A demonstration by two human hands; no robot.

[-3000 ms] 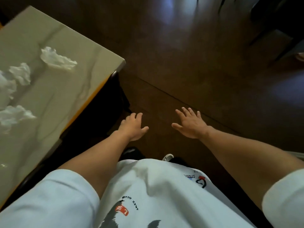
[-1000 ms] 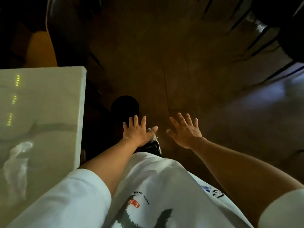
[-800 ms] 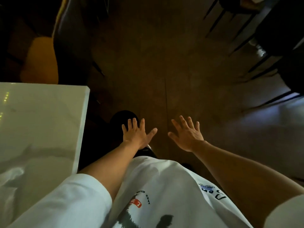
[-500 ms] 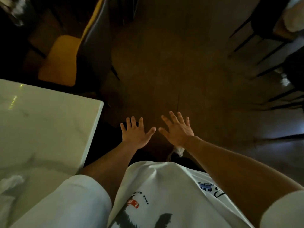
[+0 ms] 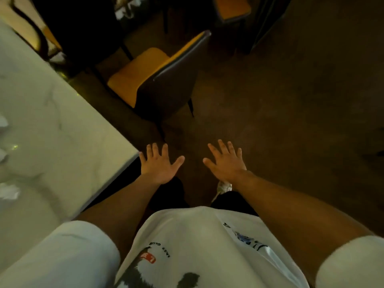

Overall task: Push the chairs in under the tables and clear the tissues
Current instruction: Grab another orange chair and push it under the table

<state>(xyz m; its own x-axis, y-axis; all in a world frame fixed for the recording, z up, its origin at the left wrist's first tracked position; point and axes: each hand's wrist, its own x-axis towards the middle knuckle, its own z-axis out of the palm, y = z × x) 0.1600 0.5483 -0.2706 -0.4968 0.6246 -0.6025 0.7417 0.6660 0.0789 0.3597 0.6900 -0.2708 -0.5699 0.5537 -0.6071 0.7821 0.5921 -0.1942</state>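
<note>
The chair (image 5: 153, 80) stands pulled out from the tabletop (image 5: 62, 129), its yellow seat facing the table's long edge and its dark, smooth curved back turned toward the open floor (image 5: 291, 100). Thin dark legs show beneath it. It sits just ahead of the person, past the table's near corner, and neither hand touches it.

Crumpled white tissues (image 5: 9, 191) lie at the left edge of the tabletop, partly cut off by the frame, with more white scraps above them along the same edge. The tabletop is pale with faint grey veining like marble and a thin square edge.

The left hand (image 5: 159, 165) hangs palm down with fingers spread wide, just beside the table's corner and holding nothing. The right hand (image 5: 226, 163) is likewise flat and splayed over the brown floor, empty. Both bare forearms reach out from white short sleeves over a white printed shirt (image 5: 187, 246).

Half a second ago the chair lay at the upper left, farther off; now it sits near the middle of view, closer to the hands, and the table corner has swung in next to the left hand. A second yellow seat (image 5: 231, 7) shows at the top.
</note>
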